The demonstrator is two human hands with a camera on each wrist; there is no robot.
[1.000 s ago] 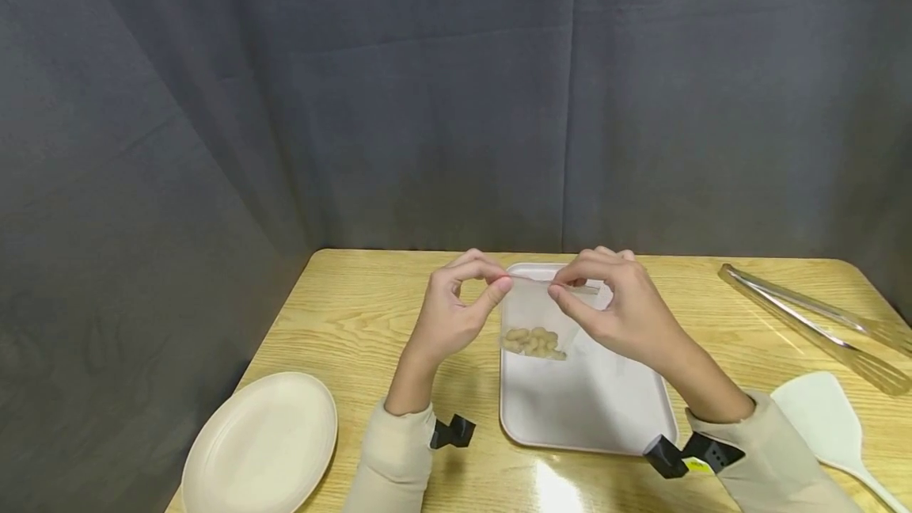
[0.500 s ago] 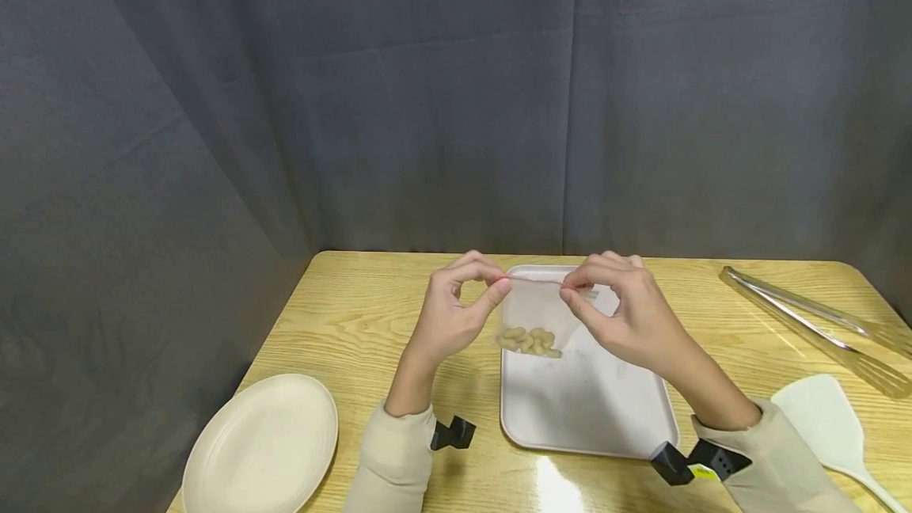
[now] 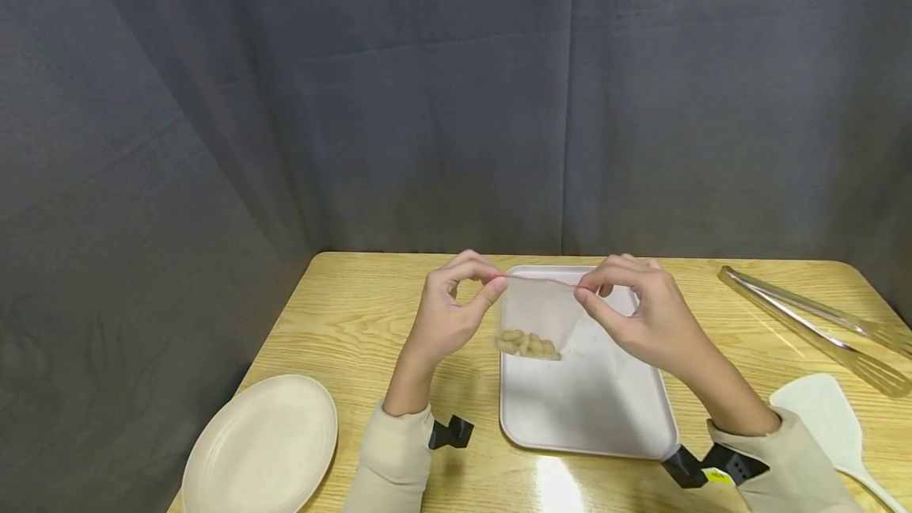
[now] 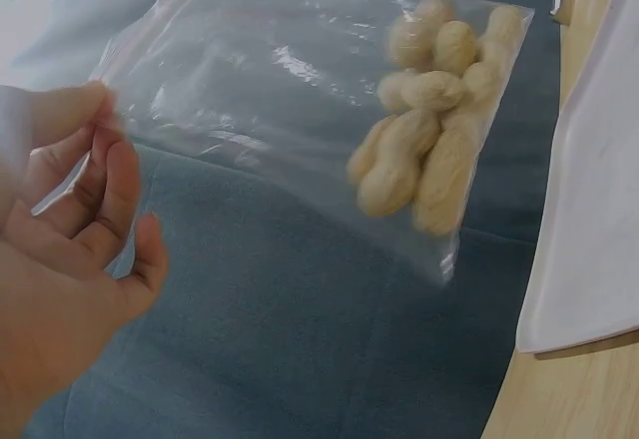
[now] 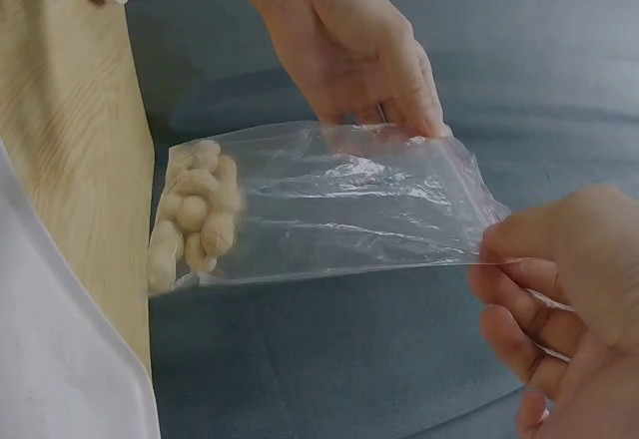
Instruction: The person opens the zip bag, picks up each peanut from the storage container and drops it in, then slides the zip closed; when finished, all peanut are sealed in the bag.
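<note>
A clear zip-top plastic bag (image 3: 539, 311) hangs between both hands, over the far part of a pale tray (image 3: 587, 410). Several unshelled peanuts (image 4: 429, 110) lie gathered at its bottom. My left hand (image 3: 450, 307) pinches one top corner between thumb and fingers. At the opposite corner, my right hand (image 3: 644, 315) pinches the top edge the same way. The edge between them is drawn nearly straight. In the right wrist view, the bag's zip strip (image 5: 469, 175) runs from one hand's fingertips to the other's.
On the wooden table (image 3: 370, 323), a round cream plate (image 3: 260, 446) sits at the front left. Metal tongs (image 3: 812, 323) lie at the right, with a white spatula (image 3: 819, 418) nearer the front. A dark grey curtain (image 3: 427, 101) stands behind the table.
My right hand has slid rightward along the bag's top edge to its corner, away from the left hand. The left hand has stayed almost still, gripping its corner.
</note>
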